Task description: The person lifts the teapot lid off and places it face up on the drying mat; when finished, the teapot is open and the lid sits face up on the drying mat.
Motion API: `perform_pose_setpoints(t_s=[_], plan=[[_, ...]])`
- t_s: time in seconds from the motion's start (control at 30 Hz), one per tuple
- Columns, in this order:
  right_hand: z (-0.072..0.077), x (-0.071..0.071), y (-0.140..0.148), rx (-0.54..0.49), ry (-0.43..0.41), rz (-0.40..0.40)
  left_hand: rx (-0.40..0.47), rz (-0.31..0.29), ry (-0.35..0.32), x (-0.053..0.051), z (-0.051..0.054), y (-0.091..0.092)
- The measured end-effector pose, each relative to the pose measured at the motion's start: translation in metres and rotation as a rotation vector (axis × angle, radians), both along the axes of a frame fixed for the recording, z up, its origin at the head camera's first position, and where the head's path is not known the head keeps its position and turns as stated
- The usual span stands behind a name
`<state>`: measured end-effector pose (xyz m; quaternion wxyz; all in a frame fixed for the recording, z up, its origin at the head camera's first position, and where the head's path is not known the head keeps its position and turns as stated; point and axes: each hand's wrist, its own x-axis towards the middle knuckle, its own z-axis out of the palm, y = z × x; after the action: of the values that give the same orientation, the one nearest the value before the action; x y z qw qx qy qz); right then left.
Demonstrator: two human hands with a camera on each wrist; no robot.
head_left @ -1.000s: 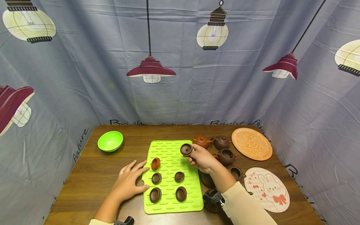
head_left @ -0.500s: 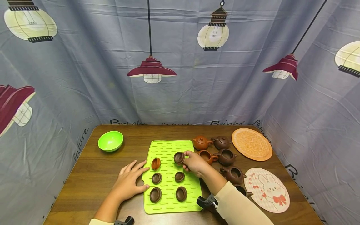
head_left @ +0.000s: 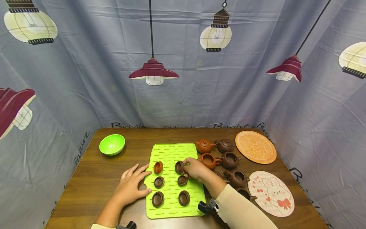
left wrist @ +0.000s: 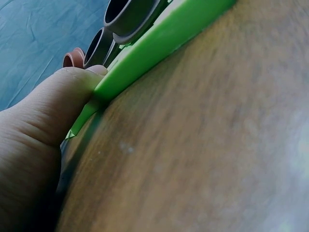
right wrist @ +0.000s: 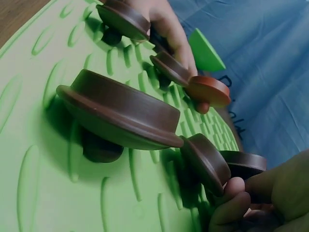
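My right hand (head_left: 197, 169) pinches a dark brown teapot lid (head_left: 179, 167) at its edge, low over the right half of the green ridged mat (head_left: 171, 208). In the right wrist view the fingers also come close to a neighbouring small brown lid (right wrist: 206, 162); whether they touch it I cannot tell. An orange-brown lid (head_left: 158, 167) and several brown lids (head_left: 184, 197) lie upside down on their knobs, hollow side up. My left hand (head_left: 128, 185) rests with spread fingers at the mat's left edge, its thumb (left wrist: 72, 87) against the rim in the left wrist view.
Right of the mat stand several lidless teapots (head_left: 229, 160), and behind them two lidded ones (head_left: 204, 145). A round orange mat (head_left: 255, 147) and a rabbit-print mat (head_left: 273, 194) lie farther right. A green bowl (head_left: 112, 144) is at back left. Curtains enclose the wooden table (head_left: 83, 190).
My right hand has carried the brown lid left and toward me, down close to the mat behind the small brown lid. The left hand has stayed in place.
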<state>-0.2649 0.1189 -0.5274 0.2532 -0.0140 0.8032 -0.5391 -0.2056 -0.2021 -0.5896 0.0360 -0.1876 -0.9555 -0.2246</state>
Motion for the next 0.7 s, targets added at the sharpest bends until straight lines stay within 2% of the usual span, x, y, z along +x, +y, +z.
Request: perform_pose_setpoints(t_s=[0.27, 0.7], plan=[[0.0004, -0.0016, -0.0018, 0.033, 0.009, 0.01, 0.004, -0.001, 0.009, 0.0001, 0.0003, 0.0001], [0.0028, 0.0015, -0.0014, 0.034, -0.003, -0.009, -0.003, 0.006, -0.014, 0.0001, 0.0023, 0.0003]])
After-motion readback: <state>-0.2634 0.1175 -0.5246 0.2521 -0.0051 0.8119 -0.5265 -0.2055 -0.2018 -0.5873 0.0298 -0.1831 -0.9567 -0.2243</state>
